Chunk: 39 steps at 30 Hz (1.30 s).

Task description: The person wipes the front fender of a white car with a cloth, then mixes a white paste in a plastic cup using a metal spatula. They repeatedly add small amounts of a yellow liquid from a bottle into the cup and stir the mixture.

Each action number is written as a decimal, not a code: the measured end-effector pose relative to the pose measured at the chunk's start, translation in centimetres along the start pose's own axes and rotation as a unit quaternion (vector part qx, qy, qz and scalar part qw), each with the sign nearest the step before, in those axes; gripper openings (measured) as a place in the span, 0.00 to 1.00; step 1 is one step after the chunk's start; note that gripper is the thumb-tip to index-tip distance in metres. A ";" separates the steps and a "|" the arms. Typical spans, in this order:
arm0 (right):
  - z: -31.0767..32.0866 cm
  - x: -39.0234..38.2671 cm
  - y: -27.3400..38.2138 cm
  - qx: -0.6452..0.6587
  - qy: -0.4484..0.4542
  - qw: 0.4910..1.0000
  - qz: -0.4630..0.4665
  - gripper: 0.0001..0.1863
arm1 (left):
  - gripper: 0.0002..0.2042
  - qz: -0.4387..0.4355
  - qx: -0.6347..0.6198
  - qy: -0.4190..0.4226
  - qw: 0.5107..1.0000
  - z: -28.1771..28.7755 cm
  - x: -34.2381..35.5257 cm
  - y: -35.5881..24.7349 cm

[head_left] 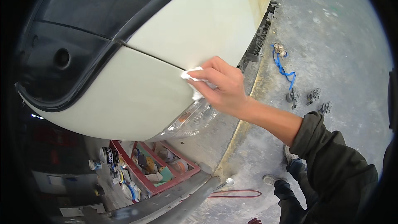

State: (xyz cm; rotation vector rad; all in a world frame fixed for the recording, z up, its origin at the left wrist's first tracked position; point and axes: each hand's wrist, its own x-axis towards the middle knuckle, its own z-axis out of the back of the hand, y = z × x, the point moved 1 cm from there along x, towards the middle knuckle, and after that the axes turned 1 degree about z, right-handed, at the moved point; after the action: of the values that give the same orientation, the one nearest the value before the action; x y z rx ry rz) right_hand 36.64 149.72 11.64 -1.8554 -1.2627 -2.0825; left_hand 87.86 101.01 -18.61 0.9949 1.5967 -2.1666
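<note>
My right hand point(224, 85) pinches a crumpled white wipe point(195, 74), which looks like cloth or paper. It presses the wipe to a pale white vehicle body panel point(112, 93), at the outer end of the seam point(155, 58) between this panel and another pale panel point(186, 20). Just below the hand sits a clear headlight point(192, 120) with an amber part inside, partly covered by the wrist. Black trim and dark glass point(91, 0) border the panels at upper left. My left hand is out of the picture.
A red divided tray point(155, 188) holds cans, tape rolls and pads below the headlight; more cans stand beside it. On the concrete floor lie a blue strap point(282, 68), several grey metal parts point(314, 95) and a red hose point(236, 196). My legs and shoes point(274, 179) are at lower right.
</note>
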 end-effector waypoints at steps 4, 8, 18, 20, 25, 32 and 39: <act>-2.5 6.8 3.6 -0.007 -0.036 0.998 0.045 0.05 | 0.15 0.005 -0.012 -0.006 1.000 0.0 0.5 -0.9; -2.8 7.7 3.7 -0.001 -0.043 0.998 0.055 0.06 | 0.16 0.033 -0.073 -0.017 0.997 -0.2 1.0 0.6; -2.9 8.7 4.5 -0.066 -0.011 0.985 0.157 0.08 | 0.13 -0.256 0.147 0.038 0.955 -0.6 2.0 1.0; -2.0 6.2 3.3 -0.078 0.038 0.977 0.194 0.10 | 0.13 -0.058 -0.005 -0.007 0.998 -1.6 1.2 0.1; -2.3 6.8 2.5 -0.048 0.021 0.977 0.208 0.08 | 0.13 0.062 -0.069 -0.029 0.995 -1.6 0.4 -0.9; -5.9 7.2 6.7 -0.040 0.089 0.941 0.323 0.03 | 0.14 0.046 -0.037 -0.007 0.998 -1.3 1.0 -1.0; -2.5 4.5 1.9 -0.062 0.057 0.964 0.251 0.10 | 0.16 0.018 -0.008 0.009 1.000 -0.6 0.1 -0.5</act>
State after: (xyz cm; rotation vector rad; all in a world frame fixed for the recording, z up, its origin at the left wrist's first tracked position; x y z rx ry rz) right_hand 34.55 148.97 16.69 -1.8238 -0.5640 -1.9768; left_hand 87.71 101.79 -18.44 1.0340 1.5893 -2.1223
